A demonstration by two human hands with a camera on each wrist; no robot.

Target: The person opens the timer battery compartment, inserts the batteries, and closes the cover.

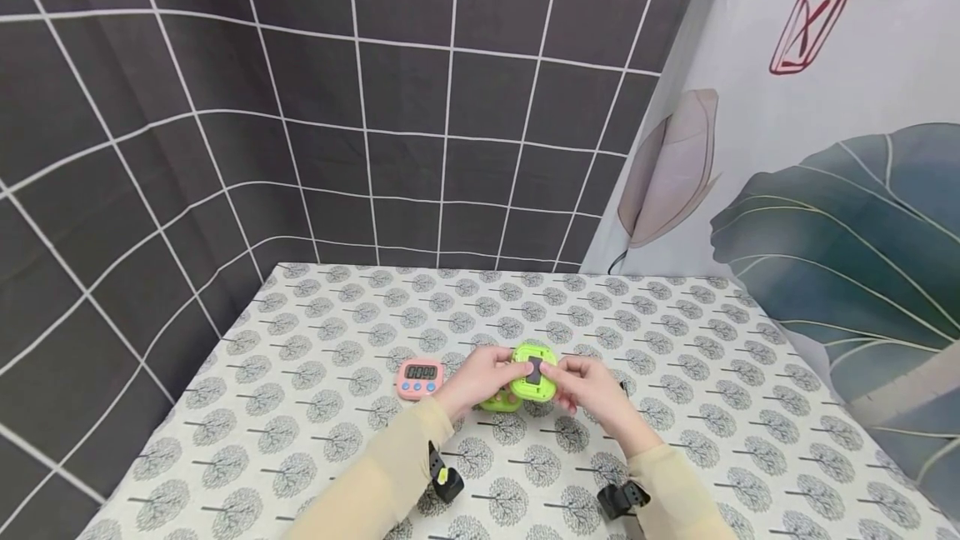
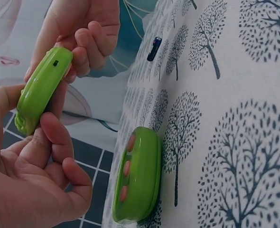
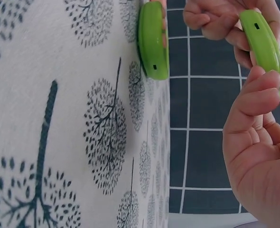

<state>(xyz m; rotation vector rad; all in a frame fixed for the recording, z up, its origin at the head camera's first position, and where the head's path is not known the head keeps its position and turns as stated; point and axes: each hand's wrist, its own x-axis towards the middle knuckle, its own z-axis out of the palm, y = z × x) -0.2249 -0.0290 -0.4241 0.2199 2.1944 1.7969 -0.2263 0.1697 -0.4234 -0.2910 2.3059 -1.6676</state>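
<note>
Both hands hold a lime-green digital timer (image 1: 535, 391) above the cloth, its back turned up toward the head camera. On that back is a dark rectangular patch, and both thumbs rest at it. My left hand (image 1: 486, 377) pinches the left side of the timer, while my right hand (image 1: 589, 390) pinches the right side. In the left wrist view, the fingers of both hands curl around the timer's edges. Beneath, a second green timer (image 2: 141, 175) with pinkish buttons lies on the cloth, partly hidden by the left hand in the head view.
A pink timer (image 1: 420, 379) with blue buttons and a display lies left of the hands. Beyond the right hand, a small dark battery (image 2: 154, 49) is on the tree-patterned tablecloth (image 1: 337, 440). A dark grid curtain (image 1: 405, 90) hangs behind the table.
</note>
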